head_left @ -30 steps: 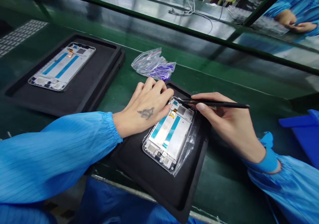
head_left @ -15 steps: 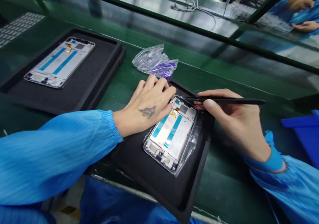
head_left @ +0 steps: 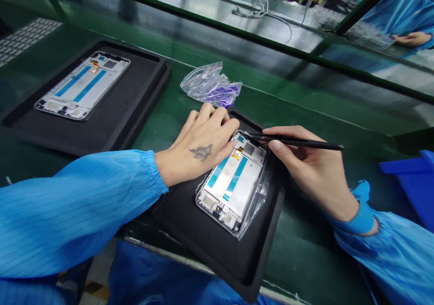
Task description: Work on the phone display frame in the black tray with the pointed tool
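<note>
The phone frame (head_left: 225,178) lies flat inside the near black tray (head_left: 190,226), with clear film (head_left: 256,205) showing beneath and along its right edge; its long axis runs away from the person and leans to the right, so that the far short end, with the gold connector (head_left: 236,154) close to it, lies between the two hands.

The right hand (head_left: 313,171) is closed on the black tweezers (head_left: 301,142), thumb on the near side and fingers behind; the shaft lies crosswise to the frame's long axis, with its tips pointing left onto the far short end; whether the tips are parted or have hold of a part cannot be told at this size.

The left hand (head_left: 203,147) bends over the frame's far left corner, thumb at the left edge; the fingertips are partly hidden, so how firmly it grips cannot be told; from the right hand, the frame's body lies to the left and toward the person; both hands are close to the far end, the left one touching.
</note>
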### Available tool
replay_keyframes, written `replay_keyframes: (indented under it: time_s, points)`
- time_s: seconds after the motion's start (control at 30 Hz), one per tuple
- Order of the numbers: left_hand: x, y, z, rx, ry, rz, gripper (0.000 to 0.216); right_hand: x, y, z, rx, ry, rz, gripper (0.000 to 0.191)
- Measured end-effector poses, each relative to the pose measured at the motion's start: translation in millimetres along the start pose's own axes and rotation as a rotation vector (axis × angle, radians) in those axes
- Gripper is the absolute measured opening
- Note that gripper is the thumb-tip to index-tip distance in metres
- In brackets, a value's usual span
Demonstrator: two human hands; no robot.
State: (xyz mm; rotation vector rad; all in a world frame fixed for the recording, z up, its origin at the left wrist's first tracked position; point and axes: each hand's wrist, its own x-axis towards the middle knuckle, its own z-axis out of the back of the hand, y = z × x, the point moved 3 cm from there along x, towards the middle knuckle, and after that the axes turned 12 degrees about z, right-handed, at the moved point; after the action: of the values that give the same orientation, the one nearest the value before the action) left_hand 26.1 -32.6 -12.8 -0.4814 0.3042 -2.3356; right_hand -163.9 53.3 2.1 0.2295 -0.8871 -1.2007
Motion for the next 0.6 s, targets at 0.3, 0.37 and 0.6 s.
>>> replay_keyframes:
  time_s: [0.3,0.37,0.6]
  points:
    - [-0.1,-0.4,0.5,0.01,0.005,0.004,0.014,-0.5,-2.9,-0.8,0.031,-0.004,-0.016,0.017]
    - [-0.4,-0.4,0.4,0.017,0.002,0.004,0.014,-0.2,-3.9,0.2,0.056,-0.031,-0.036,0.017]
    - [-0.1,-0.5,0.8,0.012,0.004,-0.001,0.013,-2.2,-6.3,1.7,0.078,-0.119,-0.088,0.025]
